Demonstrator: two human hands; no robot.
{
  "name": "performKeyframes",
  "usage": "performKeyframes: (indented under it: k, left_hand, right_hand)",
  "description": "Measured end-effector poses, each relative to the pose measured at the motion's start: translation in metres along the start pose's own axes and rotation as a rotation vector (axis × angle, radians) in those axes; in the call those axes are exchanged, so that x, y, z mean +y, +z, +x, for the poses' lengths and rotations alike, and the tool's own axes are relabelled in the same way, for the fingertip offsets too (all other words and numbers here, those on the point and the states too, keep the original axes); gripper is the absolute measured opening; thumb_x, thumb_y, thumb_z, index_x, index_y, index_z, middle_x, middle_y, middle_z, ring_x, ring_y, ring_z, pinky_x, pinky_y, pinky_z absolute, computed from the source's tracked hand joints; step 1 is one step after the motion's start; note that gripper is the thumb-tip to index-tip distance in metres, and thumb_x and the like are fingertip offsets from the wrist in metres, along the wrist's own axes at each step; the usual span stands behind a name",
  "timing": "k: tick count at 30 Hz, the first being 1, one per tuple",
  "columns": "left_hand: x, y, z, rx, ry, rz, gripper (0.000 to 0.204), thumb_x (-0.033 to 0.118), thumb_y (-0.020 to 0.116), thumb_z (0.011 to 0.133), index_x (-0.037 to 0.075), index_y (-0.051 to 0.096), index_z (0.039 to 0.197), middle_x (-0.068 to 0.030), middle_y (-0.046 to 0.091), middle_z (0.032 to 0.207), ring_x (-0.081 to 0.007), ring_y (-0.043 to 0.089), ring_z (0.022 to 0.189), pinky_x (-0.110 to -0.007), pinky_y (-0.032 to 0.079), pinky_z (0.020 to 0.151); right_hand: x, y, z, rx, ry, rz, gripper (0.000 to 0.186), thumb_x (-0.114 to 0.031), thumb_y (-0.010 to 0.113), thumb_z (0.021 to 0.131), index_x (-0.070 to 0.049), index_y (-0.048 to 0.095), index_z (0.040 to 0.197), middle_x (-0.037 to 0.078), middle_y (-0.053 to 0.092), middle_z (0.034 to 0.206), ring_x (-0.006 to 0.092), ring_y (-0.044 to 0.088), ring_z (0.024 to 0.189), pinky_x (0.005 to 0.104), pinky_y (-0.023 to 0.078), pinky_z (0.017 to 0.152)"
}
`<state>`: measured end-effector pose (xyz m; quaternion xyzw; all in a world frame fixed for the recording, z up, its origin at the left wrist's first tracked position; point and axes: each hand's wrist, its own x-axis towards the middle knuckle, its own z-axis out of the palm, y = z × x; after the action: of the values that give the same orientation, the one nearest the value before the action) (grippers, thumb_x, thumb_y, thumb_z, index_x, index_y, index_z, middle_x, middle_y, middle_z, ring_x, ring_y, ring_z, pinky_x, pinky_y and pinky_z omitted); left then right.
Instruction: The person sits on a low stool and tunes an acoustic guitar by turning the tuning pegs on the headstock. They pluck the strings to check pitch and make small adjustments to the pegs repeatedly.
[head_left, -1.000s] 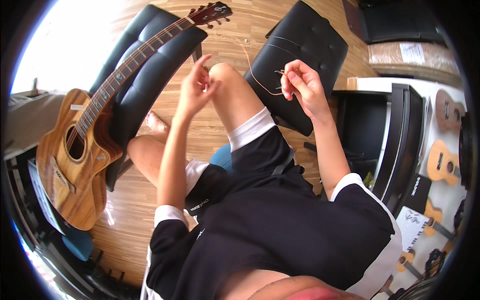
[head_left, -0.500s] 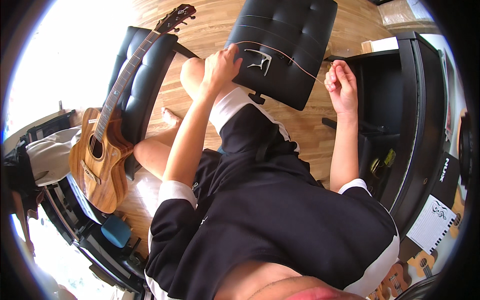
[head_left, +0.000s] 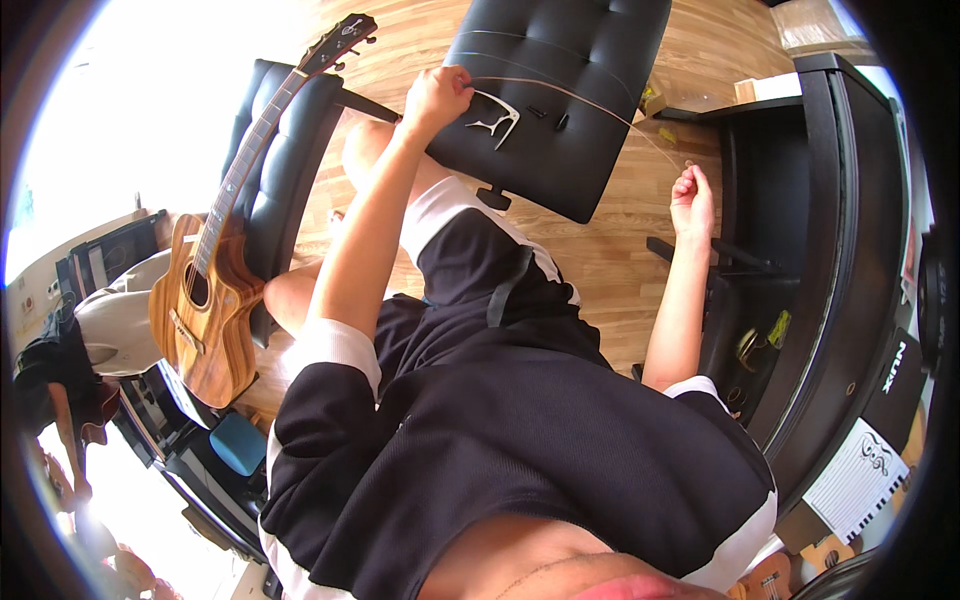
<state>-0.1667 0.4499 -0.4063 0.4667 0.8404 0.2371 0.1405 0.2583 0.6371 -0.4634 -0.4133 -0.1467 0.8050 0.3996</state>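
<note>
The left hand (head_left: 437,97) is raised above the near left corner of a black tufted bench (head_left: 590,180), its fingers closed on one end of a slender copper-coloured string (head_left: 578,95); the back of the hand covers most of this grip, so the exact finger contact cannot be confirmed. The right hand (head_left: 692,203) is held up beyond the right side of that bench, over the wooden floor (head_left: 610,270), with the fingers curled and the thumb and fingertips pinched on the other end of the string. Between the two hands the string runs over the bench in a shallow curve, drooping only slightly. On the bench top, just beside the left hand, lies a silver capo (head_left: 515,117), with two small dark pieces (head_left: 537,112) to its right. Thin pale strands (head_left: 530,40) cross the seat farther back. To the person's left, an acoustic guitar (head_left: 225,340) stands tilted against a second black bench (head_left: 290,150), headstock away from the person, well apart from both hands. A blue seat (head_left: 237,445) is situated near the guitar's lower end. A black cabinet (head_left: 840,250) occupies the right side, near the right forearm.
</note>
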Motion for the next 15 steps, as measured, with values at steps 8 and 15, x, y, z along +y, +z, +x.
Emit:
performKeyframes:
  k: [8,15]
  left_hand:
    - [-0.024,0.003,0.037,0.094,0.039,-0.016,0.017,0.021,0.065,0.078,0.012,0.075,0.087,-0.0110,0.072,0.081,-0.0299,0.071,0.079,-0.037,0.056,0.078]
    - [0.006,-0.043,0.028,0.091,0.007,0.043,0.019,0.023,0.062,0.069,0.013,0.075,0.077,-0.0099,0.070,0.072,-0.0279,0.070,0.070,-0.036,0.056,0.071]
  right_hand:
    - [0.062,-0.054,0.045,0.215,0.186,0.129,0.006,-0.004,0.057,0.094,0.000,0.059,0.089,0.008,0.065,0.078,0.0134,0.063,0.067,0.0221,0.056,0.057]
    - [0.058,-0.034,0.031,-0.019,0.184,0.129,0.006,-0.008,0.061,0.095,-0.002,0.059,0.098,0.003,0.054,0.076,0.0079,0.047,0.058,0.0202,0.040,0.049]
